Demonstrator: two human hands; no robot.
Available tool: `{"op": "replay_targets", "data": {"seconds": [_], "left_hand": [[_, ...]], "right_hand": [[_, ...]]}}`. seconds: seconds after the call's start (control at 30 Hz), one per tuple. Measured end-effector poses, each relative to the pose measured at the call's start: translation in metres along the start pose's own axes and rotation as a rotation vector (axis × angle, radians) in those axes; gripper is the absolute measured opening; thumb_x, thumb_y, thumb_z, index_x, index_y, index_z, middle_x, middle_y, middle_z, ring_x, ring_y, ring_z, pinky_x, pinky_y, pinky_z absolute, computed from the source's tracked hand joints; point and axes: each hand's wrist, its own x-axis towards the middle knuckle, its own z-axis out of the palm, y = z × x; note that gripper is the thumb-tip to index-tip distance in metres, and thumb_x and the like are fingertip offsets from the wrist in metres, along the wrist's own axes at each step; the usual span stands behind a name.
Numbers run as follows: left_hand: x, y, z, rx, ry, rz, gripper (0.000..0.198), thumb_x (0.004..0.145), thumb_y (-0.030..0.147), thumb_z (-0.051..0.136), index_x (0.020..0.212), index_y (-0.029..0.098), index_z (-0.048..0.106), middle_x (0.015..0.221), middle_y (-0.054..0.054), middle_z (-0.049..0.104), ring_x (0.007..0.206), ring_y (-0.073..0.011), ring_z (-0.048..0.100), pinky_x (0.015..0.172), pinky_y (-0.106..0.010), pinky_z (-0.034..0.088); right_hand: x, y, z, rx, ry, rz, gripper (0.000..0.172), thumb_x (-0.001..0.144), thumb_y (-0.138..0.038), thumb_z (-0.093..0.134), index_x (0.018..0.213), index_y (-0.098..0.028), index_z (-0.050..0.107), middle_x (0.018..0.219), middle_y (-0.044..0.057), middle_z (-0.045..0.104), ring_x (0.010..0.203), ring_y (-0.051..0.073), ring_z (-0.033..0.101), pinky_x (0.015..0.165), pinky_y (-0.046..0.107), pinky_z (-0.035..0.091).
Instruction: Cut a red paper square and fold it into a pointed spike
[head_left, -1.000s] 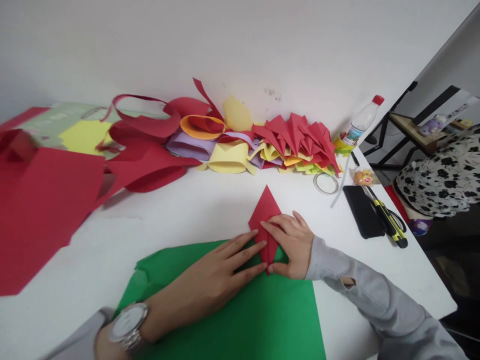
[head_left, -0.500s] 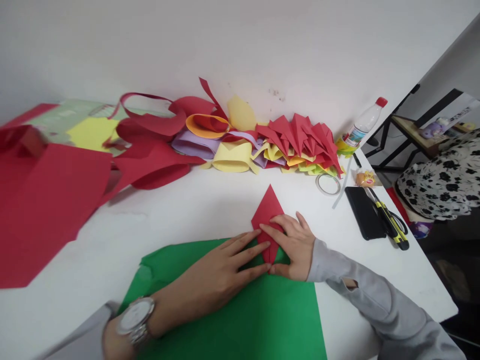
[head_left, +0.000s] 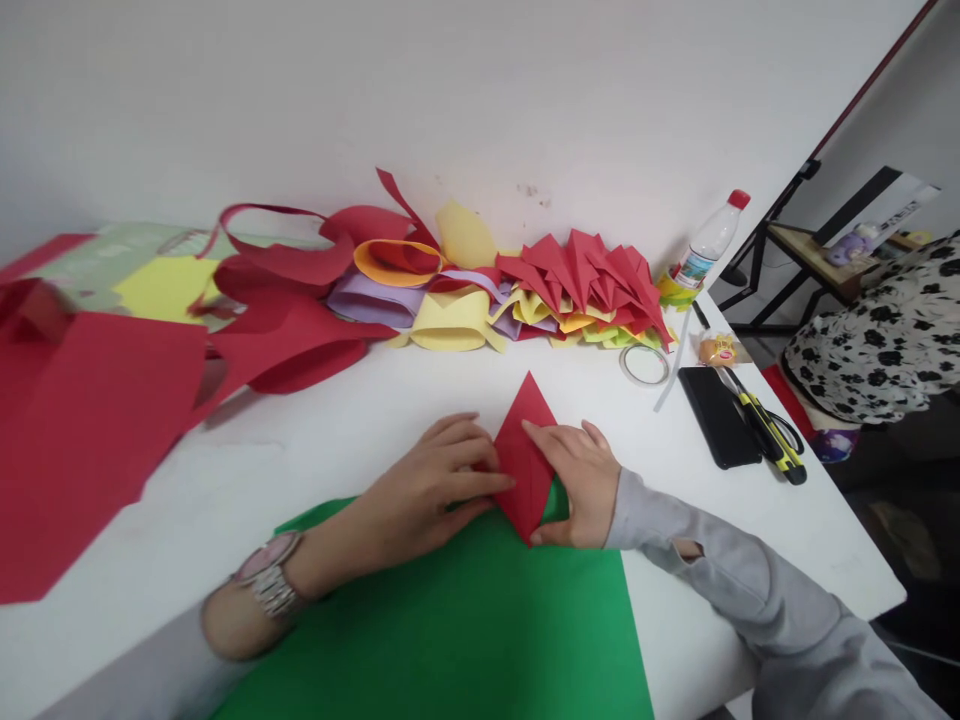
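A folded piece of red paper [head_left: 521, 470], diamond-shaped with a point toward the wall, lies across the far edge of a green paper sheet [head_left: 465, 620]. My left hand [head_left: 442, 480], with a watch on its wrist, has its fingers curled at the left edge of the red paper, the index finger lying on it. What its thumb touches is hidden. From the right, my right hand [head_left: 581, 480] holds the same paper, index fingertip on the upper part and thumb at the near tip.
Along the wall stand folded red paper pieces [head_left: 592, 275] and curled coloured sheets [head_left: 450, 320]. Large red paper [head_left: 112, 400] lies left. At right are a tape roll [head_left: 643, 365], a bottle [head_left: 709, 240], a black phone [head_left: 720, 418], a yellow-black cutter [head_left: 772, 435] and a wrapped snack [head_left: 718, 349].
My left hand has drawn back from flat on the red paper to its left edge, its fingers now curled. The right hand stays on the paper. The view has shifted slightly.
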Motion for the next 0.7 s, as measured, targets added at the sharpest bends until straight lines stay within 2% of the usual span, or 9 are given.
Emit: {"op": "replay_targets", "data": {"seconds": [0.1,0.27,0.47,0.7], "left_hand": [[0.004,0.007,-0.003,-0.052,-0.09,0.1,0.031,0.094,0.009,0.042,0.097,0.024,0.069,0.093,-0.004,0.067,0.092,-0.018,0.057,0.088,-0.034,0.046],[0.008,0.016,-0.005,-0.032,-0.224,0.114,0.03,0.094,0.008,0.042,0.092,0.024,0.068,0.094,-0.001,0.07,0.093,-0.0192,0.056,0.087,-0.033,0.042],[0.016,0.014,-0.005,-0.058,-0.24,0.129,0.028,0.093,0.011,0.046,0.091,0.027,0.069,0.091,0.0,0.071,0.091,-0.0174,0.058,0.09,-0.031,0.04],[0.032,0.01,0.0,-0.127,-0.281,0.12,0.021,0.087,0.008,0.055,0.081,0.024,0.067,0.094,0.0,0.069,0.099,-0.0182,0.059,0.094,-0.032,0.039]], "right_hand": [[0.0,-0.002,-0.001,-0.004,-0.015,0.003,0.115,0.064,-0.047,0.079,0.154,-0.025,0.01,0.144,0.014,0.041,0.136,0.032,0.035,0.114,0.061,0.009],[-0.002,-0.007,0.001,-0.007,-0.048,0.02,0.106,0.069,-0.044,0.074,0.153,-0.022,0.013,0.15,0.015,0.034,0.14,0.032,0.029,0.114,0.064,0.001],[-0.005,-0.009,0.005,-0.06,-0.076,0.042,0.101,0.072,-0.041,0.072,0.153,-0.02,0.016,0.156,0.015,0.026,0.144,0.033,0.022,0.114,0.064,0.001],[-0.003,-0.009,0.005,-0.035,-0.09,0.056,0.105,0.069,-0.038,0.074,0.154,-0.021,0.014,0.155,0.015,0.026,0.143,0.034,0.022,0.114,0.065,0.002]]}}
